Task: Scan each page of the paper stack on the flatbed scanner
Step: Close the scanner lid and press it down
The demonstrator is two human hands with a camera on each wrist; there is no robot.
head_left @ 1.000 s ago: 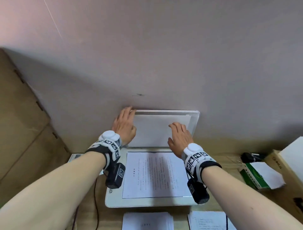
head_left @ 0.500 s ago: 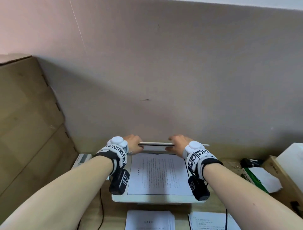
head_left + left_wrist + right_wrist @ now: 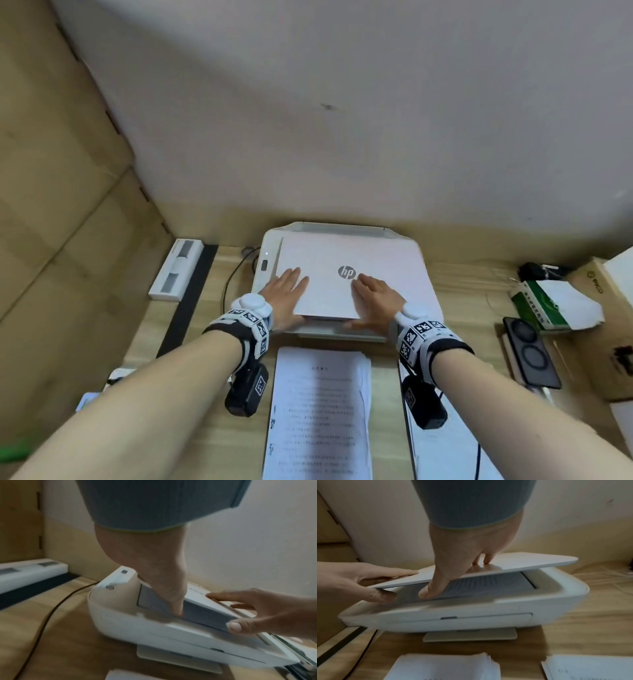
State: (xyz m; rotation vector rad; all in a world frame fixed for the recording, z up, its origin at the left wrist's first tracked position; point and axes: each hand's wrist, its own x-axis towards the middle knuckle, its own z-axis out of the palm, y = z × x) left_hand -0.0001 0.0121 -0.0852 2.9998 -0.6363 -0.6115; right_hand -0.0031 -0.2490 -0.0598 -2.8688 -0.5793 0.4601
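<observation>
A: Pinching scanner lid [image 3: 325, 260] at its front edge, both hands. Confirm?

B: Confirmed. Sweeping from left. Far left on desk: long white box [image 3: 176, 270] against the cardboard wall, black strip [image 3: 191, 291] beside it, dark cable [image 3: 229, 284] curving toward the scanner [image 3: 426, 291].

A: Left hand [image 3: 284, 298]?

B: Near front-left corner of lid. Fingers straight and flat on top, thumb tucked under the edge; clear from right wrist view [image 3: 359, 577].

A: Lid fully down?

B: No. Low but tilted, front edge raised off the scanner body [image 3: 488, 609], gap visible underneath. Logo on top between the two hands.

A: Page on the glass?

B: Yes, printed page [image 3: 488, 584] lying flat under the raised lid, text lines faint and blurred.

A: Right hand [image 3: 376, 301]?

B: Front-right part of lid. Fingers on top, thumb below the lid and touching the page area [image 3: 467, 545]. Same pinch as the left.

A: Paper stack [image 3: 322, 411]?

B: On desk just in front of scanner, centred between the forearms, printed side up. Second paper pile [image 3: 455, 455] to its right, partly behind right forearm.

A: Far right?

B: Green-and-white box [image 3: 548, 305], dark flat device [image 3: 529, 353] in front of it, cardboard box [image 3: 603, 308] at the edge.
</observation>
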